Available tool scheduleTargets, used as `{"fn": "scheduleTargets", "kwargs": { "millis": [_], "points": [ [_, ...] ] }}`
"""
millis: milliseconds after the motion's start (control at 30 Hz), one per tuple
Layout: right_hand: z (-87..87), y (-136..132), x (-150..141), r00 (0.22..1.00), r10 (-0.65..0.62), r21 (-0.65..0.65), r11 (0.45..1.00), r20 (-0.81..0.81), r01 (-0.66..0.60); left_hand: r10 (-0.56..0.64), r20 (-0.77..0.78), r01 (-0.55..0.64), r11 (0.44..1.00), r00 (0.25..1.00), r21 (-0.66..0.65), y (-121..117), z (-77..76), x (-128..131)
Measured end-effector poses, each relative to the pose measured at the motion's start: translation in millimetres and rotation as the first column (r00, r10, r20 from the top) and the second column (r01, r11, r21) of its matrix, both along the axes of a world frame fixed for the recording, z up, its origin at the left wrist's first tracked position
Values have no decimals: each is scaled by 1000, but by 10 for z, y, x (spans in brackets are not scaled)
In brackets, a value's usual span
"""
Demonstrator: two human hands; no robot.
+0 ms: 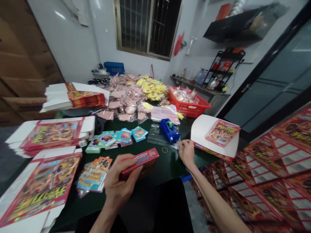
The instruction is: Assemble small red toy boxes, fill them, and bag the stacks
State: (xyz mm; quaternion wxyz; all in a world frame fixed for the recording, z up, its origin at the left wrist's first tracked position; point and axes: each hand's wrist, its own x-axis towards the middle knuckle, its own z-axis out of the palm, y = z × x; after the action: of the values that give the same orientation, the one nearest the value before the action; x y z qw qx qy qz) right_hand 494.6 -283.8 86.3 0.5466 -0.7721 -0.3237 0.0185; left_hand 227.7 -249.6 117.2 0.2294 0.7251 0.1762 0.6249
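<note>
My left hand (122, 181) is closed around a small red printed box (143, 160), thumb in front and fingers behind. The box is tilted, its narrow lettered side turned up. My right hand (187, 152) is curled, slightly blurred, beside the front end of a blue tape dispenser (170, 131) with a green-cored roll. Whatever its fingertips pinch, if anything, is too small to make out. Under the dispenser lie clear plastic bags (156, 132). A yellow rubber band (164, 149) rests on the table between my hands. Orange-and-blue cards (93, 176) and green-and-blue cards (107, 139) lie left of the box.
Flat printed boxes (53, 131) are stacked along the left. Bagged pink pieces (123, 94) and yellow pieces (152, 87) are heaped behind, next to a red basket (189, 106). An open white-lined box (199, 129) stands at right, above many red boxes (259, 161).
</note>
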Motion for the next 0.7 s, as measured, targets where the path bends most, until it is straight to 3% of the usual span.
{"fn": "scheduleTargets", "kwargs": {
  "millis": [100,167,267,433,700],
  "points": [
    [332,-367,-500,978,201,17,979,61,-203,0,17,0,1000,1000,-15,-20,37,13],
    [576,-555,-873,916,392,108,910,91,-400,1,12,-1,1000,1000,-21,-25,58,15],
    [816,-651,-1340,839,537,311,815,-90,-488,3,-24,-3,999,1000,-35,-27,71,6],
    [767,-503,-1670,705,613,536,752,-356,-384,48,-59,-53,996,997,-78,-51,51,-4],
    [704,-408,-1664,655,601,479,787,-458,-388,55,-88,-57,998,995,-18,-39,52,-27]
  ]
}}
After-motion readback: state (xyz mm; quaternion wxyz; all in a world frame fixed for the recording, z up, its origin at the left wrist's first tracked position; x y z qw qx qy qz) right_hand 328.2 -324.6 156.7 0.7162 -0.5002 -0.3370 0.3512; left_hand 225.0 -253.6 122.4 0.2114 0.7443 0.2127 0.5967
